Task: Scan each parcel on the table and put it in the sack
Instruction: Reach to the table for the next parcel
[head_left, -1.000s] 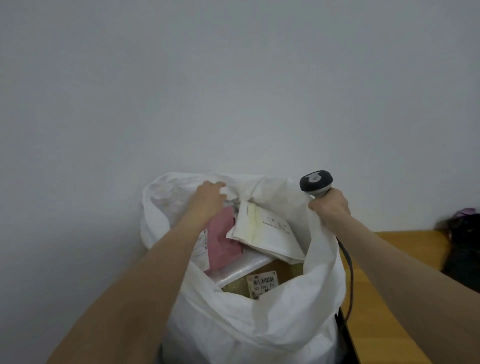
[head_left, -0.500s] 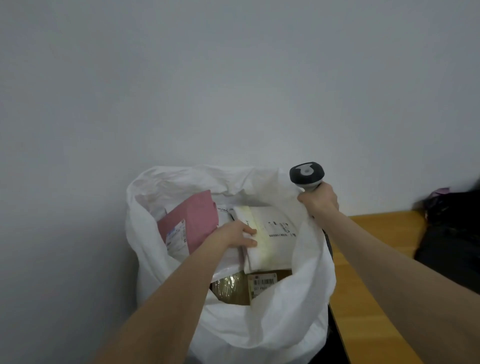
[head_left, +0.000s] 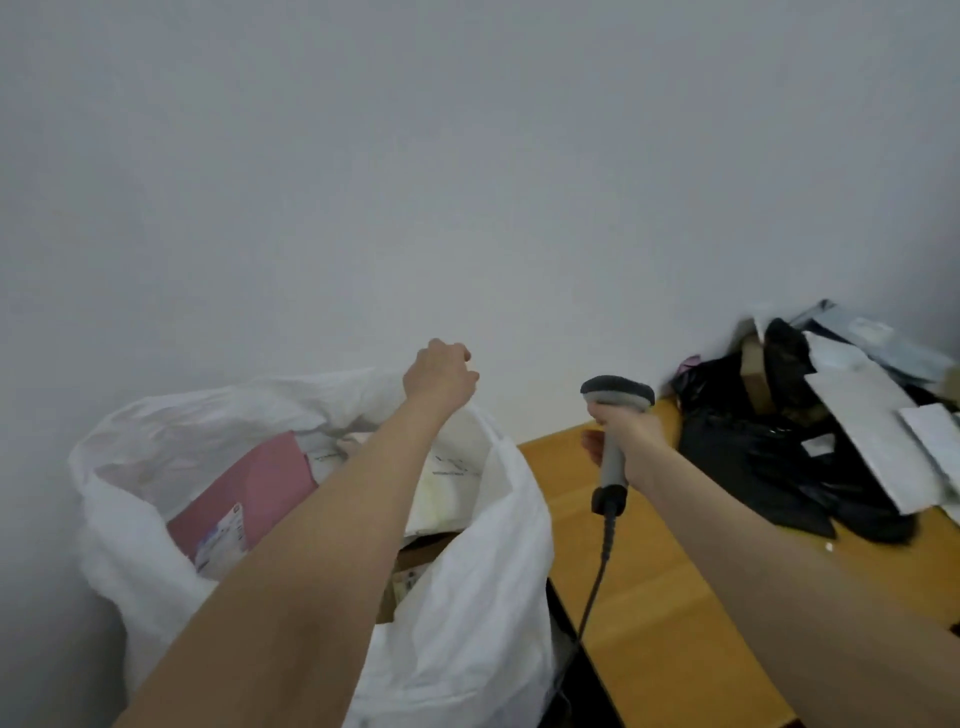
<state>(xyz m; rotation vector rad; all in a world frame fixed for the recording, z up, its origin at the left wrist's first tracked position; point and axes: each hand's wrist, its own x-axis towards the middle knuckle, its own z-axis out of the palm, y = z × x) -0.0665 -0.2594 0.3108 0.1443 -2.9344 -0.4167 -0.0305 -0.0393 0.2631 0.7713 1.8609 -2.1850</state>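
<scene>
White woven plastic, that's the sack (head_left: 467, 597), sitting just left of the tabletop (head_left: 665, 597) with its mouth wide open. Handy spot for it, since a parcel only needs a short swing off the wood and a drop.

The left hand (head_left: 441, 379) is up at the far rim with its fingers curled. The fabric peaks right at it, so I'd say it's pinching the rim to hold the mouth tall and open. The fingertips face away from the camera though, so I'm not 100% on that. The right hand (head_left: 631, 441) is wrapped round the handle of the grey scanner (head_left: 615, 395), head up, over the tabletop's left end. The cable (head_left: 597, 571) dangles down between sack and tabletop. The hands are apart, one job each.

In the sack, a pink parcel (head_left: 254, 493) leans on the left side with its label showing. A white mailer (head_left: 441, 499) sits beside it, half hidden by the forearm, and a brown box (head_left: 415, 558) lies lower down. So a few are done.

Not finished though. A heap of black bags (head_left: 753, 467) and pale mailers (head_left: 872, 415) is piled at the far right of the tabletop by the wall, well apart from the sack. Neither hand has a parcel.

My guess is the left hand goes for that heap next, with the scanner ready. The rim will probably slump once it's let go, and those glossy bags look slippery, with labels maybe face down.
</scene>
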